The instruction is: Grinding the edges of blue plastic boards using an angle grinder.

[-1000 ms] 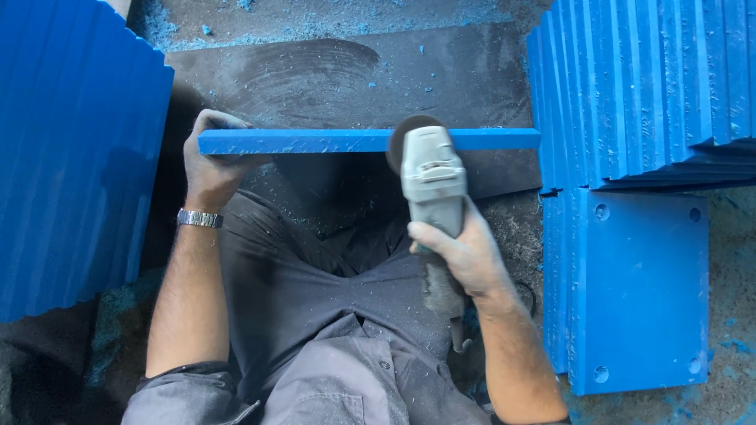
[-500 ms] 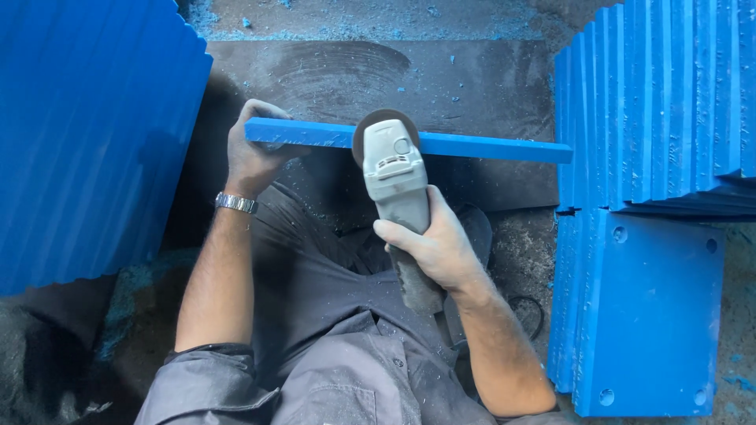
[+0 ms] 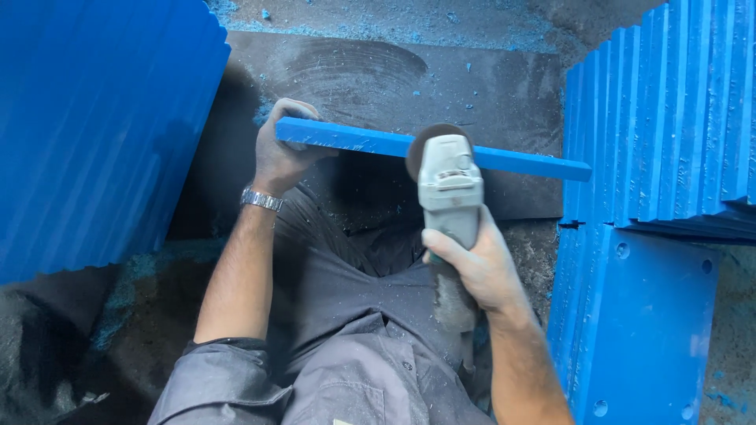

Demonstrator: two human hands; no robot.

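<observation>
Grey work clothes [image 3: 331, 378] fill the lowest part of the view, with both bare forearms reaching forward from the sleeves. The right hand [image 3: 480, 267] is closed around the body of a grey angle grinder [image 3: 449, 197], fingers wrapped over its handle. The grinder points away from the person, and its round disc [image 3: 429, 142] meets the near edge of a blue plate [image 3: 433, 148] that stands on its edge; whether the disc is spinning I cannot tell from this view. The left hand [image 3: 283, 153] grips the left end of this plate, thumb side near and fingers over the top, and a metal wristwatch [image 3: 261, 199] sits on that wrist. The plate runs across the view, slightly tilted down to the right, above a dark board [image 3: 378, 71] that carries circular scratch marks and blue dust. On the left, a large stack of blue plates [image 3: 94, 126] leans. On the right, another stack of blue plates [image 3: 669, 118] stands on edge, and below it blue plates with round holes [image 3: 646, 323] rest near the right forearm. Blue shavings [image 3: 394, 31] lie on the ground at the far side.
</observation>
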